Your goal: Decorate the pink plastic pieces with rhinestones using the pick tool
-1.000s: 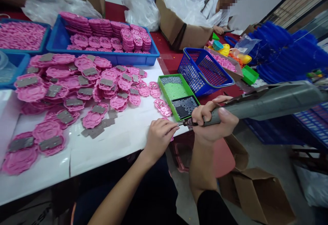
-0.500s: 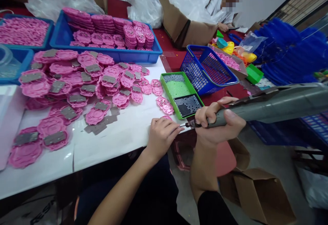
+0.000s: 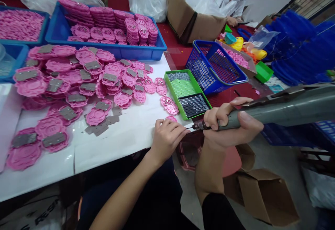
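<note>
My right hand (image 3: 232,121) is wrapped round a grey-green electric screwdriver (image 3: 282,109), held nearly level with its bit pointing left. The thin bit ends at the fingertips of my left hand (image 3: 169,137). My left hand is closed, palm down, at the front edge of the white table surface (image 3: 123,149). What its fingers hold is hidden underneath. A bit of pink plastic (image 3: 171,118) shows just beyond its knuckles. Behind that lies a pink plastic case part with screws (image 3: 169,105). A green tray (image 3: 190,115) holds loose screws and a black screw rack (image 3: 194,105).
Pink case parts with grey metal plates (image 3: 98,113) are heaped on the left. Behind them stands a blue bin (image 3: 131,51) of stacked pink parts. A blue basket (image 3: 202,73) and a cardboard box (image 3: 206,27) stand further back. Another person's hand (image 3: 231,21) is at the far right.
The view has shifted slightly, so the table things sit a little higher. My right hand and the screwdriver have moved slightly right; my left hand keeps nearly the same place.
</note>
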{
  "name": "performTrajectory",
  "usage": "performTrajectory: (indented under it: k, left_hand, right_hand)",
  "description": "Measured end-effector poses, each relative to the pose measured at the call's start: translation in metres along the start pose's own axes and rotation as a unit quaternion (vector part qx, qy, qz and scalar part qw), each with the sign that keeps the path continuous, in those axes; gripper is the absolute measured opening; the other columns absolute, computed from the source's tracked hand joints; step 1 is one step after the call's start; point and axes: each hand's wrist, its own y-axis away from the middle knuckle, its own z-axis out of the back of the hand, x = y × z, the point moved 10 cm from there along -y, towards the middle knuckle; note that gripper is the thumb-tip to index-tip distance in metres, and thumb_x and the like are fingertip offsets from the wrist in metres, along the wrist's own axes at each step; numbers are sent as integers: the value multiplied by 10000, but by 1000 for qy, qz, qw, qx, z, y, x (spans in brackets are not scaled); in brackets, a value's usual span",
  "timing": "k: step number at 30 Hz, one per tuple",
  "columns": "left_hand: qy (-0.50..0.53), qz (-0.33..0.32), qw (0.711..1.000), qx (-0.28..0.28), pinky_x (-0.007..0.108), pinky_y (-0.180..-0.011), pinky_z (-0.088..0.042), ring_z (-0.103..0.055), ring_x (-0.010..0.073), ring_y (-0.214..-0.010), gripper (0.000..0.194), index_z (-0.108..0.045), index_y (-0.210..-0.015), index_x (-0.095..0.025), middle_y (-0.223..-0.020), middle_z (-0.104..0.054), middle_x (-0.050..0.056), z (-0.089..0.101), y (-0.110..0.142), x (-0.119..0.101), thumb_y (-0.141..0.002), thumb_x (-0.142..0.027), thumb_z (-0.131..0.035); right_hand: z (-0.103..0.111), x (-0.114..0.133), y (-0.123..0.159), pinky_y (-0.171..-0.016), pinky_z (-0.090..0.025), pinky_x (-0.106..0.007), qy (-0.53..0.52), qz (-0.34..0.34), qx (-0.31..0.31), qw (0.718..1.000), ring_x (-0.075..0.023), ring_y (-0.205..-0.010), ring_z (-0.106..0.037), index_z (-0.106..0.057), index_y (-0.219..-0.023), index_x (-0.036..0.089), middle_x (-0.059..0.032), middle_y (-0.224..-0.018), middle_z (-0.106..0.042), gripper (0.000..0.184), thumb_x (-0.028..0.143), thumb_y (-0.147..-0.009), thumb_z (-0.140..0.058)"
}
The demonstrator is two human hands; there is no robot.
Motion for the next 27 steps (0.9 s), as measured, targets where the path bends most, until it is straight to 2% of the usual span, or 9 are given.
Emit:
performTrajectory:
  k: [12,19,27]
  left_hand:
    - [6,-3,1000,-17,401,-838,-350,-631,179,-849,189,-738,-894,-222,-910,-792,0,2,2,0,-1025,-315,-637]
    - [3,-32,999,-43,406,-868,-347,-633,186,-851,155,-721,-890,-219,-899,-797,-9,10,3,-8,-1006,-308,-670]
    - [-7,-65,997,-42,403,-883,-334,-629,187,-861,165,-694,-851,-223,-875,-795,-25,11,4,-17,-984,-320,-702]
  right_hand:
    - [-5,0,1,-321,-268,-248,6,-10,28,1000,-87,-273,-277,-552,-880,275,128,-452,-394,189,418,-762,-591]
    - [0,9,5,-307,-287,-261,10,-5,7,1000,-96,-271,-290,-599,-861,278,118,-445,-394,146,386,-764,-584]
    - [3,15,9,-322,-342,-284,-5,-26,56,998,-105,-281,-328,-632,-881,276,102,-454,-436,131,350,-781,-590]
